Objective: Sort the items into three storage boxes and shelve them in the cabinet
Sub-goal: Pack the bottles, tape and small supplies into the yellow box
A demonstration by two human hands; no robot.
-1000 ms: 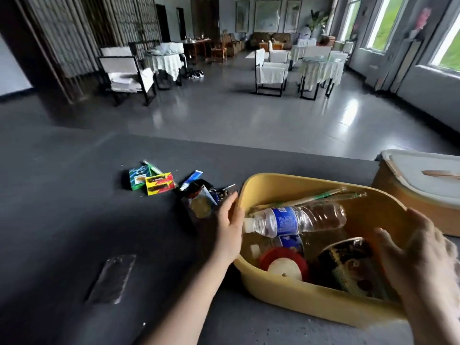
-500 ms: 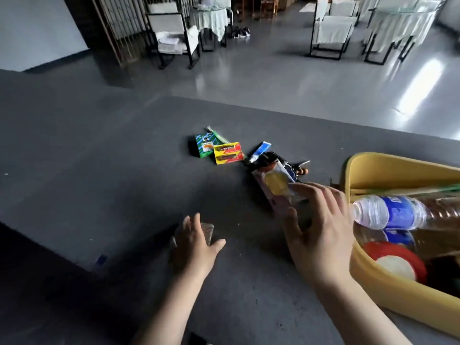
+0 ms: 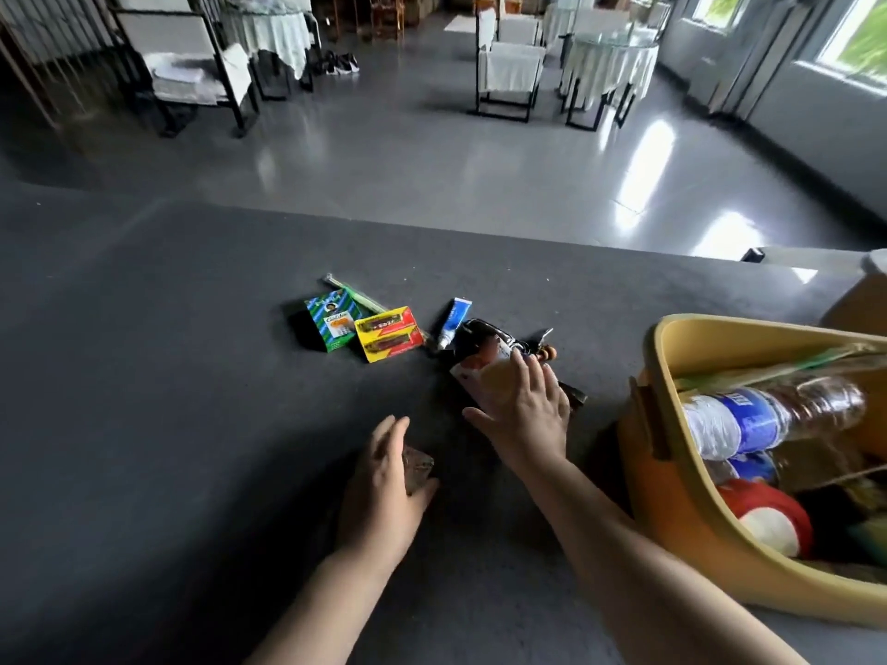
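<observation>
yellow box (image 3: 657, 371): open storage box on the right of the dark grey table (image 3: 144, 424), near edge toward the person. holds a clear water bottle (image 3: 768, 419) with a blue label lying on its side, a red-and-white roll (image 3: 773, 518) below it, long green-wrapped sticks (image 3: 768, 369) along the far wall, more items too dark to tell.
loose items: row on the table left of the box. green carton (image 3: 332, 324), yellow-red pack (image 3: 388, 332) touching it, thin green stick (image 3: 355, 296) behind both, blue-white tube (image 3: 453, 323), then a dark heap with a snack packet (image 3: 473, 371) and what looks like keys (image 3: 545, 350).
right hand (image 3: 525, 410): fingers nearly straight and spread, laid flat on the snack packet, thumb out to the left. pressing on it, no curl round it.
left hand (image 3: 384, 487): palm down on the table nearer the person, fingers loosely extended over a small clear plastic piece (image 3: 417, 470). touching it; cannot tell if any finger hooks under it.
second box (image 3: 859, 300): tan, only a corner shows at the right edge, behind the yellow one.
background: grey floor, chairs and tables with white covers, windows on the right.
</observation>
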